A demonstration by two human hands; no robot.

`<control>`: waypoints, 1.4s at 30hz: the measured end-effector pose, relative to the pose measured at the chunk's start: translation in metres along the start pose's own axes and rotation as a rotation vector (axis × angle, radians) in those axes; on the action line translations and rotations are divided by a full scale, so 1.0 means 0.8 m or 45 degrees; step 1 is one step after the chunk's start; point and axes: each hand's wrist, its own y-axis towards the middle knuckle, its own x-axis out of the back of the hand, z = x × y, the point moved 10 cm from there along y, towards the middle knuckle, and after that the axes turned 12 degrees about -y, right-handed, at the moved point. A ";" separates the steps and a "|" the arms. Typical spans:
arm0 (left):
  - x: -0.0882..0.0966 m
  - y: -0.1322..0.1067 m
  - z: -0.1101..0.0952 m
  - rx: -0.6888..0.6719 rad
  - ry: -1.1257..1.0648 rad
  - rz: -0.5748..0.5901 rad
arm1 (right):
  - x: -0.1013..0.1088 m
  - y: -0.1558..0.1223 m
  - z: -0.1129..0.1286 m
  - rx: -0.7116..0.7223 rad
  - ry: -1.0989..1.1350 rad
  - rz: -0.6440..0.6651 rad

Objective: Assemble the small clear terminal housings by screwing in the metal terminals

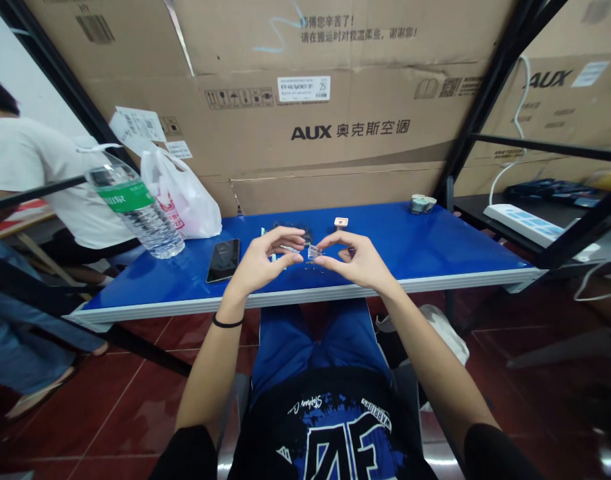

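A small clear plastic piece [314, 252] is pinched between the thumb and fingers of my right hand [356, 259], just above the blue tabletop. Facing it, my left hand [268, 257] has its fingers curled and thumb drawn in; what lies between them is too small to make out. Behind my left fingers is a pile of small dark and clear bits [301, 233], partly hidden. Tiny pieces lie on the table under my hands. Beyond my right hand stands a small pinkish-white, square-topped item [341, 222].
A phone [224, 260] lies left of my hands. Further left are a large water bottle [138, 203] and a white plastic bag [182, 193]. Small containers [422, 204] sit at the back right. Large cartons [335, 160] wall the back. Another person [50, 167] is at left.
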 end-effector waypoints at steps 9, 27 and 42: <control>0.059 -0.016 0.079 0.351 0.946 0.086 | 0.010 0.002 -0.005 -0.006 -0.134 -0.055; 0.036 -0.013 0.084 0.278 0.700 0.234 | 0.006 0.001 -0.007 0.003 -0.218 -0.011; -0.016 -0.007 -0.011 0.046 -0.013 0.113 | 0.006 -0.004 0.028 0.264 -0.081 -0.037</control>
